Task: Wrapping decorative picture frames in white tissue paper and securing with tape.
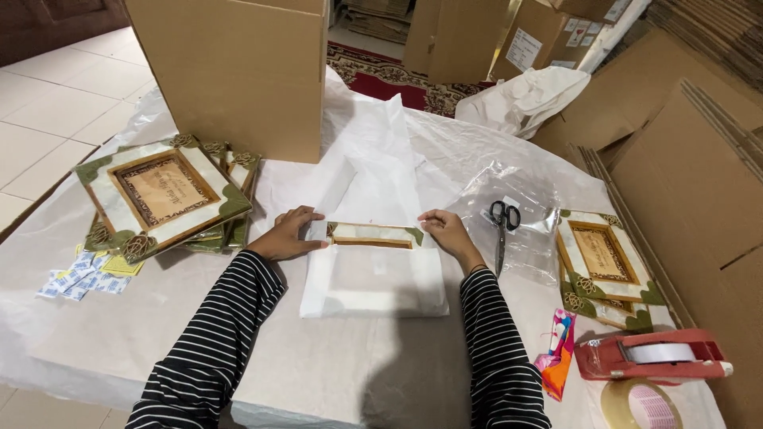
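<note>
A decorated picture frame (372,233) with green and gold corners lies in the middle of the table, mostly covered by a white foam sheet (373,280) folded over it. My left hand (291,233) presses the sheet's left edge beside the frame's exposed top. At the right edge of that strip, my right hand (445,231) holds the sheet. The rest of the white wrap (373,163) stretches away behind the frame. Both arms wear black-and-white striped sleeves.
A stack of similar frames (163,195) sits left, small blue-and-white packets (78,280) in front of it. Right: scissors (502,222) on clear plastic, two more frames (604,266), a red tape dispenser (652,356), a tape roll (640,405). A tall cardboard box (238,71) stands behind.
</note>
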